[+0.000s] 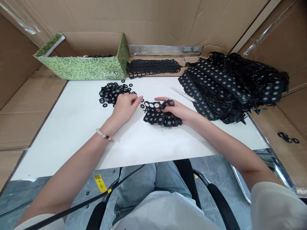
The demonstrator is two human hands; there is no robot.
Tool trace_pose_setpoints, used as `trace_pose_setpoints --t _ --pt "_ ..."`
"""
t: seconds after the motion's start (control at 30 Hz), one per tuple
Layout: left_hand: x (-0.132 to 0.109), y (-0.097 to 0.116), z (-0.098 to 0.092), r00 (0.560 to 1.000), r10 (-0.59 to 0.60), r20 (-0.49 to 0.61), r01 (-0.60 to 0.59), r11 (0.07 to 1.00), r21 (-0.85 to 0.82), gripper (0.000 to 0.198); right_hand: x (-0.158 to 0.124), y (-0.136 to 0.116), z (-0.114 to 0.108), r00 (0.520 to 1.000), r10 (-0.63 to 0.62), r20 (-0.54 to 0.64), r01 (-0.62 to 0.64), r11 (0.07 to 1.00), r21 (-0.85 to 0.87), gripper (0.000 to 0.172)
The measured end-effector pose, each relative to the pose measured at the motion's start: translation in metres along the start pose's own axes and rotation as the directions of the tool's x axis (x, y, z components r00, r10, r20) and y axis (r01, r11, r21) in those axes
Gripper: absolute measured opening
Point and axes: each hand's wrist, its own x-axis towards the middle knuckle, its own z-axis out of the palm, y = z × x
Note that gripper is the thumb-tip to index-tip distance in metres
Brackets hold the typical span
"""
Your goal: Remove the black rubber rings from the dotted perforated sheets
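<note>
My right hand (177, 110) grips a piece of black rubber sheet (153, 116) with rows of round holes and ring shapes, curled over at its right end. The thumb and fingers pinch its upper right part. Just left of it, my left hand (126, 105) is closed above the white table, its fingers curled under; what they hold, if anything, is hidden. Beside and partly behind that hand lies a heap of loose black rings (111, 92). A couple of single rings (142, 106) rest between the two hands.
A big stack of black dotted rubber sheets (223, 83) covers the right of the table (79, 137). A pale strip (183, 94) lies against it. Behind stand a green patterned box (83, 67) and a pile of perforated black strips (154, 67). Cardboard walls (163, 22) surround the table.
</note>
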Motion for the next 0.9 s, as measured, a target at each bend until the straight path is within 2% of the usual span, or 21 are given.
trace_pose_setpoints --t 0.1,0.17,0.3,0.37,0.47,0.57,0.63,0.67,0.73,0.8,0.9 --pt "-0.007 0.011 0.001 0.978 0.187 0.089 -0.187 0.982 -0.018 0.046 -0.001 0.0 0.001 0.999 0.03 0.018 -0.031 0.997 0.075 0.068" --pt "-0.009 0.013 0.004 0.949 0.254 0.187 -0.256 0.967 -0.017 0.044 -0.001 0.001 0.002 0.998 0.032 0.06 -0.039 0.992 0.119 0.071" --pt "-0.01 0.013 0.011 0.93 0.25 0.269 -0.242 0.968 -0.063 0.046 -0.001 0.005 0.001 0.987 -0.05 0.152 0.035 0.995 0.095 0.075" --pt "-0.009 0.013 0.013 0.918 0.269 0.292 -0.242 0.962 -0.126 0.046 0.0 0.005 0.0 0.987 -0.089 0.135 0.086 0.996 0.029 0.075" --pt "-0.006 0.014 0.014 0.899 0.305 0.316 -0.247 0.946 -0.209 0.043 0.0 0.004 -0.001 0.992 -0.085 0.094 0.091 0.994 -0.068 0.073" --pt "-0.003 0.009 0.011 0.943 0.205 0.261 -0.13 0.951 -0.279 0.042 0.001 0.003 -0.004 0.992 -0.092 0.083 0.101 0.988 -0.118 0.069" --pt "0.0 0.001 0.007 0.992 0.024 0.127 0.018 0.948 -0.318 0.04 0.002 0.004 -0.006 0.992 -0.118 0.055 0.125 0.978 -0.167 0.067" --pt "0.002 -0.004 0.004 0.996 -0.082 0.037 0.09 0.941 -0.327 0.039 0.003 0.004 -0.007 0.992 -0.117 0.037 0.122 0.974 -0.192 0.066" --pt "0.006 -0.016 -0.001 0.961 -0.246 -0.126 0.199 0.931 -0.305 0.038 0.003 0.004 -0.01 0.995 -0.095 0.007 0.094 0.968 -0.233 0.068" --pt "0.01 -0.024 -0.006 0.934 -0.301 -0.193 0.263 0.944 -0.198 0.039 0.002 0.003 -0.011 0.995 -0.102 -0.017 0.094 0.955 -0.28 0.07" --pt "0.011 -0.025 -0.008 0.952 -0.265 -0.153 0.27 0.963 0.012 0.038 0.0 0.001 -0.011 0.989 -0.145 -0.032 0.127 0.938 -0.323 0.072"
